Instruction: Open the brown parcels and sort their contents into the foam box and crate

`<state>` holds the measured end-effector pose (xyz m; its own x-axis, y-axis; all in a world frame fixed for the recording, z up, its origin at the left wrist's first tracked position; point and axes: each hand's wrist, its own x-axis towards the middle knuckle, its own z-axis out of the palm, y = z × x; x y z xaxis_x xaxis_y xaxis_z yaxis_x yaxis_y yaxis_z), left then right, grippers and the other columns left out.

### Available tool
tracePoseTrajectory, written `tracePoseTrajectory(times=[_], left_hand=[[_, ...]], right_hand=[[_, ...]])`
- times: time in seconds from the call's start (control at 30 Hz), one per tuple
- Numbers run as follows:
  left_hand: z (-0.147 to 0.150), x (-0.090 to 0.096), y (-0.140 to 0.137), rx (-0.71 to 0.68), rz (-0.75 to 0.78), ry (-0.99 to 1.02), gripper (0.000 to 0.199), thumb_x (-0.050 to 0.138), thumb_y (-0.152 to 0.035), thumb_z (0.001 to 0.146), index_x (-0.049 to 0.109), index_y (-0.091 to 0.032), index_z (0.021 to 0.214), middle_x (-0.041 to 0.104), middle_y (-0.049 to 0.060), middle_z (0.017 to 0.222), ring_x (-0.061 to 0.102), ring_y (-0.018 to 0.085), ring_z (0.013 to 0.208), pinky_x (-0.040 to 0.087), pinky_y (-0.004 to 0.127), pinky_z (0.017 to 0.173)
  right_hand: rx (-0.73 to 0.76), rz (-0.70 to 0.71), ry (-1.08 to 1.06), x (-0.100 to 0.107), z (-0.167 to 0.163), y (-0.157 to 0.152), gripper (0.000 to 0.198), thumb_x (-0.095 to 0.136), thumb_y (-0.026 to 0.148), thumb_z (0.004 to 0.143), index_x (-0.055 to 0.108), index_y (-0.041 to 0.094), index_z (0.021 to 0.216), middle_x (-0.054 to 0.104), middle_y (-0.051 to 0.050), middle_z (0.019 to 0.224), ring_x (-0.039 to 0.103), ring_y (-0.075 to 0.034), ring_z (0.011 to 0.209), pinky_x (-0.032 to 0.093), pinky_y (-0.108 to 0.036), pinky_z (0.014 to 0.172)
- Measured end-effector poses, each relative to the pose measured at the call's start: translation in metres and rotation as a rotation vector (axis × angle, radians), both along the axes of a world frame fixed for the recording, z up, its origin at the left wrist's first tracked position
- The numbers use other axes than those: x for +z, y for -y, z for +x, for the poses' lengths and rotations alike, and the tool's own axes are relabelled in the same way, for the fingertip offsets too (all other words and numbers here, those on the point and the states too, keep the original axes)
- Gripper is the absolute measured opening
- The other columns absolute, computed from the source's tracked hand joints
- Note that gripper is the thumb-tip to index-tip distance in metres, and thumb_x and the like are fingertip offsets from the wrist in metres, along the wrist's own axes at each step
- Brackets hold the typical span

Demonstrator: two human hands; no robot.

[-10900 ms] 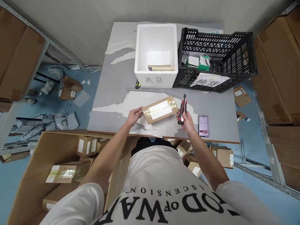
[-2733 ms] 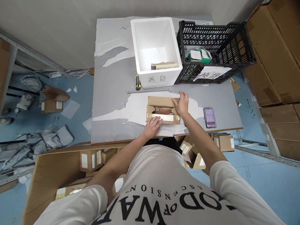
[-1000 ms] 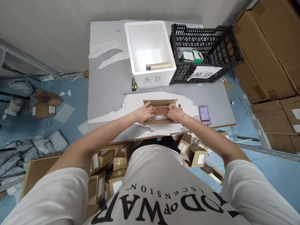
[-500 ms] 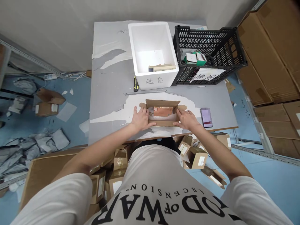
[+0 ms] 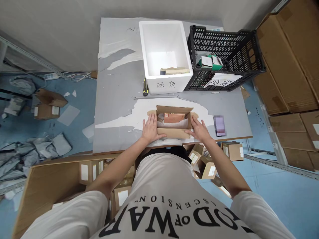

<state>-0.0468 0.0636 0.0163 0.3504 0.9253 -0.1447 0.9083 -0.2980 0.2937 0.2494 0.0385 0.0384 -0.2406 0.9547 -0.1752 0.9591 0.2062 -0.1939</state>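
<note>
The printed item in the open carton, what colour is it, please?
The item is mostly orange; see the head view.

Both hands frame an opened cardboard box (image 5: 173, 133) on the grey tabletop (image 5: 117, 103) — the left hand (image 5: 150, 128) at one end, the right hand (image 5: 200, 130) at the other, fingers extended along the end flaps and thumbs at the near wall. Inside, an orange carton (image 5: 174, 118) lies behind white wrapping (image 5: 175, 125). A smartphone (image 5: 220, 126) rests to the right of the right hand. Farther back, a yellow-and-black utility knife (image 5: 146, 88) lies just beside a white foam box (image 5: 169, 85) — and to that box's right stands a black plastic crate (image 5: 249, 71) containing green-and-white cartons (image 5: 216, 63).
</note>
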Motion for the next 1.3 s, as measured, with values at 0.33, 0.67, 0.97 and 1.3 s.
tracePoseTrajectory(times=[0.33, 0.67, 0.97, 1.3], left_hand=[[-0.001, 0.001, -0.002, -0.002, -0.041, -0.018, 0.12, 0.056, -0.075, 0.066, 0.009, -0.003, 0.15, 0.013, 0.025, 0.155, 0.01, 0.039, 0.144, 0.009, 0.062, 0.112], [-0.001, 0.009, -0.004, -0.009, -0.083, -0.032, 0.119, 0.058, -0.072, 0.066, 0.01, -0.003, 0.15, 0.012, 0.024, 0.156, 0.009, 0.038, 0.145, 0.008, 0.061, 0.112], [0.012, 0.027, -0.01, 0.051, -0.173, -0.166, 0.115, 0.053, -0.073, 0.069, 0.007, -0.006, 0.151, 0.009, 0.021, 0.157, 0.002, 0.038, 0.145, 0.0, 0.061, 0.112], [0.02, 0.028, -0.008, 0.097, -0.174, -0.144, 0.118, 0.056, -0.072, 0.066, 0.009, -0.003, 0.15, 0.011, 0.021, 0.156, 0.001, 0.041, 0.144, -0.006, 0.067, 0.109]], right_hand=[[0.873, -0.15, 0.073, 0.016, -0.102, -0.074, 0.038, 0.044, 0.014, 0.089, 0.056, 0.02, 0.125, 0.061, -0.011, 0.124, 0.055, -0.024, 0.115, 0.041, -0.041, 0.095], [1.153, -0.029, 0.267, -0.025, -0.129, -0.108, 0.036, 0.051, 0.019, 0.084, 0.062, 0.014, 0.118, 0.061, -0.013, 0.123, 0.048, -0.025, 0.121, 0.023, -0.047, 0.109], [0.893, -0.118, 0.465, -0.056, -0.154, -0.116, 0.045, 0.04, 0.011, 0.081, 0.067, 0.019, 0.115, 0.067, -0.015, 0.114, 0.056, -0.028, 0.115, 0.035, -0.05, 0.096], [0.616, -0.197, 0.455, -0.036, -0.14, -0.099, 0.036, 0.041, 0.008, 0.083, 0.07, 0.019, 0.101, 0.073, -0.016, 0.091, 0.067, -0.029, 0.094, 0.044, -0.049, 0.082]])
